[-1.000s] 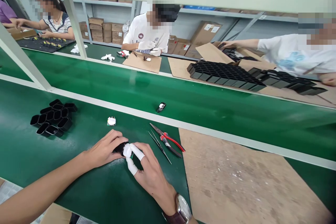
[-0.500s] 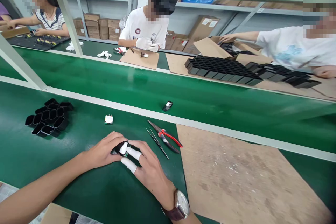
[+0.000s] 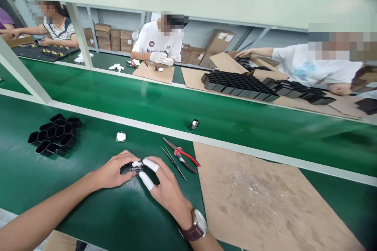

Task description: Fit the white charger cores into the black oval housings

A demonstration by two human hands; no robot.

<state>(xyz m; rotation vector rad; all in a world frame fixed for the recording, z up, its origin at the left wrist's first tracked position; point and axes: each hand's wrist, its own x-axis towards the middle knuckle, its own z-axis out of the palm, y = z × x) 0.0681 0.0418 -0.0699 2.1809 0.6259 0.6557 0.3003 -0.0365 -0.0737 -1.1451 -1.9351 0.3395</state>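
Note:
Between the fingertips and thumb of my left hand (image 3: 113, 170) is a small black plastic case (image 3: 136, 168), with lumpy white material showing at its top. My right hand (image 3: 166, 186), with white finger cots on the thumb and index finger and a watch on the wrist, is at the case's right side. Its finger and thumb are spread apart; whether they touch the case I cannot tell. Beyond my hands lies a small circuit board (image 3: 121, 137) topped with white. Tweezers (image 3: 174, 163) and red-and-black pliers (image 3: 182, 155) rest to the right.
Several empty black cases (image 3: 55, 133) stand grouped at the left. A stained cardboard sheet (image 3: 253, 204) covers the right side. On the green belt (image 3: 123, 94) behind a pale rail is another black case (image 3: 194, 125). Co-workers sit across, near rows of black cases (image 3: 238, 84).
My right finger and thumb have parted and drawn back from the white material. The case now sits more level in my left hand. On the belt, the other case has shifted slightly right.

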